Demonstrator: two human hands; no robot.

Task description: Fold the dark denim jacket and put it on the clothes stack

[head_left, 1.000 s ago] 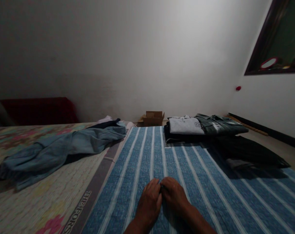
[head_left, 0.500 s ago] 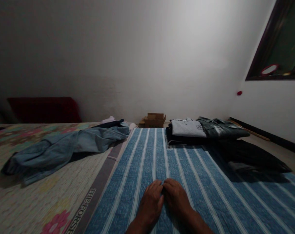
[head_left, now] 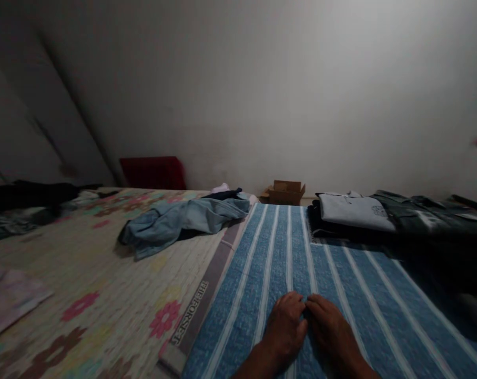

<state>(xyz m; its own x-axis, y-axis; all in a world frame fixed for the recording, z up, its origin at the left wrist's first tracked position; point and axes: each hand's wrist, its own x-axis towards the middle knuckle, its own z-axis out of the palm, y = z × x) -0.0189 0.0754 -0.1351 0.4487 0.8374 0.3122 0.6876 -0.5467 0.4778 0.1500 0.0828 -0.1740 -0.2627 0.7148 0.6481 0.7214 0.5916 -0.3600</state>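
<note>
My left hand (head_left: pixel 284 327) rests on a blue cloth with white stripes (head_left: pixel 246 305), its fingers bent down and held together. Close beside it, my right hand (head_left: pixel 333 330) lies the same way, its fingers closed and the fingertips almost meeting those of the left. No object shows in either hand; the undersides of the fingers are hidden. Left of the cloth's far part lies a crumpled light-blue denim garment (head_left: pixel 191 220). A folded light-grey garment (head_left: pixel 352 211) sits on dark folded clothes at the far right, with a dark grey-green garment (head_left: pixel 423 218) next to it.
A flower-patterned bed cover (head_left: pixel 115 284) spreads to the left, with dark clothes (head_left: pixel 37 197) at its far side and a pale pink cloth (head_left: pixel 9 295) near the left edge. Behind stand a cardboard box (head_left: pixel 287 193) and a red panel (head_left: pixel 153 172) by the wall.
The view has swung left, so everything appears farther right, and more of the flowered cover and clothes at left show. My hands keep their pose on the striped cloth.
</note>
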